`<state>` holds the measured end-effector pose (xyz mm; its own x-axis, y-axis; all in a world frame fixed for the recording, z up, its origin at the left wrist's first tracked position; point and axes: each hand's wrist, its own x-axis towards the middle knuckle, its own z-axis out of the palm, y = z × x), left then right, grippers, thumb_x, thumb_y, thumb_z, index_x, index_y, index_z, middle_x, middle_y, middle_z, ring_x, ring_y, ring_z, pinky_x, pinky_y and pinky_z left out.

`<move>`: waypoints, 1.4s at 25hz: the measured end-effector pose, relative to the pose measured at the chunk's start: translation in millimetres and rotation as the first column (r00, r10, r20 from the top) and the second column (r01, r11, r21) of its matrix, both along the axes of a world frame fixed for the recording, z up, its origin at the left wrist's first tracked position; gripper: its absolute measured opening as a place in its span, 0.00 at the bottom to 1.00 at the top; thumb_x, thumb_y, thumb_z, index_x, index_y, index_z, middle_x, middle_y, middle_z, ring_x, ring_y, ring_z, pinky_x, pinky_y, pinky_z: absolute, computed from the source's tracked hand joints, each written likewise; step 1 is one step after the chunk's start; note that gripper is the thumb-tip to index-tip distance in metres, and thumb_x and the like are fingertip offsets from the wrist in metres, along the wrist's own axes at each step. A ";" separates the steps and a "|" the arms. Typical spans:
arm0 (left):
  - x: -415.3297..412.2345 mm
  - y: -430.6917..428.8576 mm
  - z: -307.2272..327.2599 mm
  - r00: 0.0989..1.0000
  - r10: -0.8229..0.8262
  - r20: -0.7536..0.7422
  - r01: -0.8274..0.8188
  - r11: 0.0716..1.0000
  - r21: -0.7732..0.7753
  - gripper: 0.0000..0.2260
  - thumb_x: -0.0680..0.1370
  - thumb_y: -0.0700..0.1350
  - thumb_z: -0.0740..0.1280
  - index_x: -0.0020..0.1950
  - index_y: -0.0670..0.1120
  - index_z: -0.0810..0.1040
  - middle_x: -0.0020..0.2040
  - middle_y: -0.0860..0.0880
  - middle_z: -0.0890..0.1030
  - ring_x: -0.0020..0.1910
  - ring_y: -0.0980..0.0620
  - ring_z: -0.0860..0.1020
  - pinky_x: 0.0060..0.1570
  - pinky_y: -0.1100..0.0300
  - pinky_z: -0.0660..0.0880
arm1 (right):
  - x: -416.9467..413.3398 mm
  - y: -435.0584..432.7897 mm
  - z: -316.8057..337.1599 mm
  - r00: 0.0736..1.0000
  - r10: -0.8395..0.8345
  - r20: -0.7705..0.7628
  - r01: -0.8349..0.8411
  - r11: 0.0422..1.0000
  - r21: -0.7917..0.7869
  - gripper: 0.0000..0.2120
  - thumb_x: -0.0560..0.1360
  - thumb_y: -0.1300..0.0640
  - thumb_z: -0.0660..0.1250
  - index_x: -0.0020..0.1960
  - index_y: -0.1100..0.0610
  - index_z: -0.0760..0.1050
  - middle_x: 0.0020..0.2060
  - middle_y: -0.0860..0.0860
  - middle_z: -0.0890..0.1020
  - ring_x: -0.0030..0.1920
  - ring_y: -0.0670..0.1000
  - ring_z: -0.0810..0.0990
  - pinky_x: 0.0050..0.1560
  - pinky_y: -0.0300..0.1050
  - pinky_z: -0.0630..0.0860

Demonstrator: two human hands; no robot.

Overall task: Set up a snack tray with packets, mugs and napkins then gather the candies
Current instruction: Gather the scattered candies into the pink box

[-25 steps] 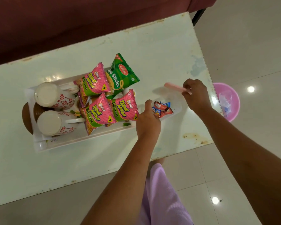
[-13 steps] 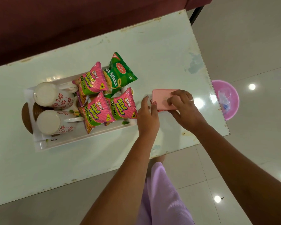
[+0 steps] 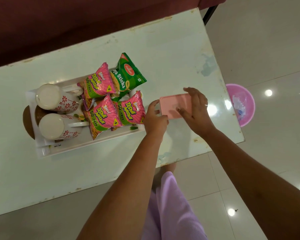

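A white tray (image 3: 87, 146) on the table holds two upside-down floral mugs (image 3: 55, 99) (image 3: 57, 126), three pink snack packets (image 3: 102, 116) and a green packet (image 3: 126, 73). Just right of the tray lies a pink lid (image 3: 171, 104) on the small candy box, which hides the candies. My left hand (image 3: 155, 118) pinches the box's left near corner. My right hand (image 3: 196, 110) presses flat on the lid, fingers spread over its far edge and thumb on its top.
The pale table (image 3: 163, 49) ends close to my right hand. A pink basin (image 3: 249, 104) with a plastic wrapper stands on the floor beyond that edge. A maroon sofa (image 3: 59, 23) runs along the far side. Something round and brown (image 3: 27, 122) pokes out under the tray's left end.
My right hand brought the pink lid from the right and laid it over the candy box, covering the candies. My left hand stayed at the box's left edge.
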<state>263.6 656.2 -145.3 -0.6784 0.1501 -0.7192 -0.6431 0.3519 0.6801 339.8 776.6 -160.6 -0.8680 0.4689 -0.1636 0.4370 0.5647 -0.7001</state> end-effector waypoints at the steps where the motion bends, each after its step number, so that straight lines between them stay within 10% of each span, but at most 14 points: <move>1: 0.4 0.1 1.2 1.000 0.011 0.011 -0.011 1.000 0.007 0.27 0.71 0.28 0.65 0.64 0.51 0.73 0.59 0.43 0.77 0.52 0.47 0.77 0.44 0.52 0.81 | -3.1 -2.7 -3.1 0.998 -0.063 0.028 0.064 0.998 -0.030 0.29 0.77 0.46 0.59 0.73 0.58 0.58 0.70 0.57 0.65 0.70 0.56 0.61 0.65 0.43 0.58; 9: 2.2 3.5 0.6 0.988 0.127 0.085 -0.133 0.989 0.071 0.23 0.75 0.30 0.63 0.65 0.50 0.72 0.62 0.43 0.76 0.57 0.44 0.77 0.38 0.58 0.78 | -17.8 0.8 -10.1 0.979 -0.112 0.169 0.119 0.992 -0.034 0.18 0.80 0.62 0.51 0.69 0.58 0.65 0.64 0.58 0.72 0.61 0.61 0.70 0.57 0.45 0.64; 29: 16.2 13.2 -9.1 0.938 0.328 0.109 -0.331 0.944 0.011 0.15 0.77 0.38 0.65 0.63 0.44 0.76 0.59 0.43 0.80 0.47 0.45 0.81 0.40 0.58 0.80 | -26.4 10.0 0.5 0.945 -0.081 0.316 0.113 0.990 -0.085 0.14 0.82 0.51 0.47 0.64 0.53 0.64 0.54 0.57 0.71 0.47 0.58 0.76 0.46 0.53 0.77; 35: 29.3 20.1 6.6 0.930 0.330 0.161 -0.347 0.934 0.091 0.22 0.78 0.38 0.63 0.71 0.49 0.66 0.64 0.46 0.75 0.58 0.46 0.78 0.51 0.56 0.78 | -37.8 -9.5 9.1 0.815 -0.484 0.319 0.573 0.596 -0.563 0.05 0.81 0.57 0.55 0.53 0.59 0.66 0.52 0.57 0.74 0.46 0.60 0.82 0.30 0.44 0.81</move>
<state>292.9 676.4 -138.7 -0.5964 0.0177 -0.8025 -0.8022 0.0209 0.5967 302.1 767.1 -151.5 -0.4522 0.5941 -0.6653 0.6225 -0.3240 -0.7124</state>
